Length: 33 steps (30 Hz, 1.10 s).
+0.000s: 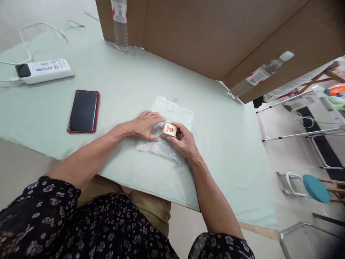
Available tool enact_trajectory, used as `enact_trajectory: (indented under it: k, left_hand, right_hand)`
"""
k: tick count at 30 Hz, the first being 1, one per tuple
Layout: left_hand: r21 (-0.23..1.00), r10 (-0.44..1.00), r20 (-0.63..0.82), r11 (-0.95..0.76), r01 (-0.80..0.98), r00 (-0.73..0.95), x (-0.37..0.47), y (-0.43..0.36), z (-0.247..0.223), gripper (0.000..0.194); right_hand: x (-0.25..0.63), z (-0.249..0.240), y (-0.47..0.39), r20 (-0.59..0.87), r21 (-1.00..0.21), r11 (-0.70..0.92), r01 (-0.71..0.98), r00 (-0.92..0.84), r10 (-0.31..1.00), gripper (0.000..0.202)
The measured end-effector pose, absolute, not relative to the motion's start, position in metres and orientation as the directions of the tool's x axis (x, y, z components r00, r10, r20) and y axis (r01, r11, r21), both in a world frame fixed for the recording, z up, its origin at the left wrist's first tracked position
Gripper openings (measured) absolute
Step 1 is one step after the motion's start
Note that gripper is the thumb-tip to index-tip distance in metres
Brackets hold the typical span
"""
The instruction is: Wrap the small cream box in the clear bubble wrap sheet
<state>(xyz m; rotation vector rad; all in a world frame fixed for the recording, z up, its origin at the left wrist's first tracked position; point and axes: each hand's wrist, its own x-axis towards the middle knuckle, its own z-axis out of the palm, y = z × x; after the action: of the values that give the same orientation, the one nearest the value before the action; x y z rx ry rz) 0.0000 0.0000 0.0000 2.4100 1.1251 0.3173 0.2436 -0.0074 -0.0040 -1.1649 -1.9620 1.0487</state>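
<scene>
A small cream box (169, 130) with red print is over a sheet of clear bubble wrap (172, 109) on the cloth-covered table. My right hand (185, 141) grips the box from its right side, thumb at the near edge and fingers at the far edge. On the box's left, my left hand (146, 126) rests on the bubble wrap, its thumb and fingers apart and nothing held between them. The wrap spreads out beyond and in front of both hands, and its middle is partly covered by them.
A red-edged phone (83, 111) and a white device (45, 71) with cables lie to the left. Cardboard panels (185, 36) stand at the back, with one plastic bottle (120, 25) at the left and another bottle (258, 76) at the right. A teal stool (316, 188) stands beyond the right edge.
</scene>
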Motion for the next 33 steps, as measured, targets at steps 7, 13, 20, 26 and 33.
enact_trajectory:
  k: [7,13,20,26,33]
  left_hand:
    - [0.513,0.765,0.026,-0.563,0.648,0.644,-0.001,0.001,-0.001,0.082]
    - [0.521,0.762,0.013,-0.558,0.646,0.648,-0.002,0.002,-0.003,0.083]
    - [0.556,0.761,0.029,-0.551,0.622,0.648,-0.002,0.001,0.002,0.077]
    - [0.641,0.831,0.089,-0.47,0.607,0.55,-0.003,-0.001,0.015,0.06]
    - [0.716,0.835,0.174,-0.471,0.514,0.523,0.006,-0.008,0.02,0.056]
  right_hand:
    - [0.248,-0.007,-0.007,0.111,-0.828,0.337,0.448,-0.458,0.882,0.063]
    - [0.247,-0.01,-0.01,0.125,-0.837,0.331,0.435,-0.437,0.891,0.057]
    - [0.244,-0.012,-0.013,0.143,-0.842,0.338,0.42,-0.43,0.891,0.054]
    - [0.245,-0.012,-0.013,0.144,-0.833,0.341,0.435,-0.426,0.893,0.057]
    - [0.251,-0.015,-0.01,0.162,-0.854,0.355,0.381,-0.454,0.876,0.063]
